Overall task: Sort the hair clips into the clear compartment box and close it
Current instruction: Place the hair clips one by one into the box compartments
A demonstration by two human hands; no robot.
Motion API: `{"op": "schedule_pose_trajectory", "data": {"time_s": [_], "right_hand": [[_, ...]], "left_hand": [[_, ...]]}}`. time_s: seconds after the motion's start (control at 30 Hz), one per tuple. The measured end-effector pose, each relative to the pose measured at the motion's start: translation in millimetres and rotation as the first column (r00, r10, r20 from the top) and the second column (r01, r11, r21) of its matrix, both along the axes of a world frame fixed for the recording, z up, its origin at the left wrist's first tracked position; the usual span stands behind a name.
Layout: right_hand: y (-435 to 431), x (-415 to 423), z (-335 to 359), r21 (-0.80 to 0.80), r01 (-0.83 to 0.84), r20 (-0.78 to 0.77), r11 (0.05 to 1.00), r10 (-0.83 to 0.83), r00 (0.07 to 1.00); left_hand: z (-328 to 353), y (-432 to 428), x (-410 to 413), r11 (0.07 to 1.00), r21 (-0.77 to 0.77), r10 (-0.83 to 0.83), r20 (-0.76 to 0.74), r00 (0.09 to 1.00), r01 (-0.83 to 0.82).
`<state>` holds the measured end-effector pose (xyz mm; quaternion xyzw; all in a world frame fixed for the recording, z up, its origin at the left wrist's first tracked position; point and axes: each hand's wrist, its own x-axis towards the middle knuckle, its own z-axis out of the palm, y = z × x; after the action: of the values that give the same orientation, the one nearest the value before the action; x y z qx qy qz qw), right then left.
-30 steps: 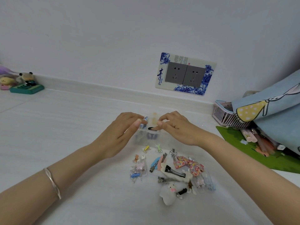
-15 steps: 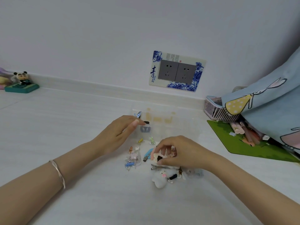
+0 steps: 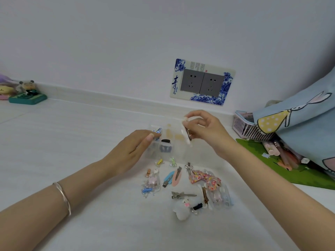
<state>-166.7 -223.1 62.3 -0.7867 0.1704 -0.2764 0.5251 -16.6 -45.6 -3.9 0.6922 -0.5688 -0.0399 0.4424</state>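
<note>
Clear box (image 3: 179, 151), seemingly open; clips (image 3: 203, 178) just beside.

Home, likely bedroom or kid's room. Cues:
- double wall socket (image 3: 202, 82) in blue-and-white porcelain-pattern surround, set low on white wall
- baseboard (image 3: 108, 98) just below socket, meeting pale wood-grain surface (image 3: 72, 142)
- far left of socket: panda figurine (image 3: 27, 86) on green base, pastel toy (image 3: 5, 89) beside it
- right of socket, lower: pink plastic basket (image 3: 248, 128), blue cartoon-rabbit fabric (image 3: 299, 127) partly covering it, green mat (image 3: 262, 156) in front
- below socket: loose pile of small hair clips (image 3: 181, 182), plush one among them
</note>
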Motion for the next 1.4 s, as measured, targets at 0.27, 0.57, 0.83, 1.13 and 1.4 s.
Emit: {"op": "schedule_pose_trajectory", "data": {"time_s": [0.27, 0.57, 0.83, 1.13, 1.4], "right_hand": [[-10, 56, -10, 0.062, 0.118, -0.009, 0.991, -0.118, 0.993], [-13, 57, -25, -0.507, 0.112, -0.081, 0.855, -0.177, 0.981], [-12, 48, -23, -0.773, -0.124, -0.275, 0.623, -0.153, 0.949], [8, -10, -12, -0.465, -0.132, -0.172, 0.875, 0.057, 0.984], [38, -66, -35, -0.311, -0.506, -0.501, 0.804, 0.313, 0.807]], "left_hand": [[0, 0, 4, 1.000, -0.029, -0.009, 0.015, 1.000, 0.009], [1, -1, 2, 0.999, -0.048, -0.015, 0.012, 1.000, 0.015], [1, -1, 2, 0.999, -0.042, -0.010, -0.001, 1.000, 0.010], [4, 1, 9, 1.000, -0.017, -0.022, 0.083, 0.996, 0.023], [3, 0, -4, 0.993, 0.008, -0.120, 0.227, 0.967, 0.122]]}}
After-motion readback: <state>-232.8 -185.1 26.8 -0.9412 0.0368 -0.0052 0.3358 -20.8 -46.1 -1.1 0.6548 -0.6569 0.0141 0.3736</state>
